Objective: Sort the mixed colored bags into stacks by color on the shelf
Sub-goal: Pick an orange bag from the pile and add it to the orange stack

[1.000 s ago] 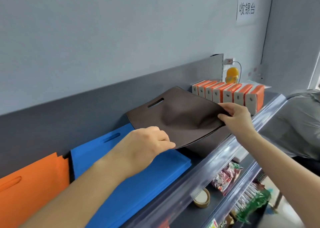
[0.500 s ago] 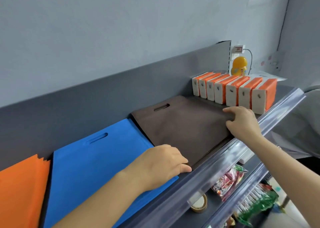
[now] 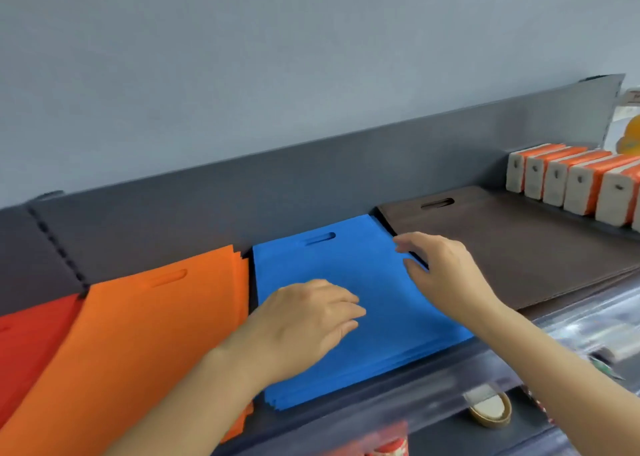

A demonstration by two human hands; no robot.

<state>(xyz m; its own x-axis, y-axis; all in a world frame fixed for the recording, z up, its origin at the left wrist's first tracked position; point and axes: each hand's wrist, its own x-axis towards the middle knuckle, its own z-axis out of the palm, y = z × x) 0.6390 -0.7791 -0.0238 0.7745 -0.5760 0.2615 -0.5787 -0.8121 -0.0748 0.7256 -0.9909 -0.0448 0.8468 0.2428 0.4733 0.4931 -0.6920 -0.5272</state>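
Note:
Flat bags with cut-out handles lie in stacks along the shelf: a red stack (image 3: 24,338) at the far left, then an orange stack (image 3: 138,334), a blue stack (image 3: 381,282) in the middle and a brown stack (image 3: 519,248) to the right. My left hand (image 3: 308,320) rests palm down on the blue stack with fingers slightly apart. My right hand (image 3: 440,268) hovers over the blue stack's right edge beside the brown stack, fingers spread, holding nothing.
A dark back panel (image 3: 242,192) runs behind the stacks below a grey wall. A row of orange-and-white boxes (image 3: 575,182) stands at the right end. A clear front rail (image 3: 588,324) edges the shelf; a tape roll (image 3: 490,410) lies on the lower shelf.
Both hands have let go of the brown bag, now flat on its stack, and have moved left onto the blue stack. The view has swung left, showing the orange and red stacks.

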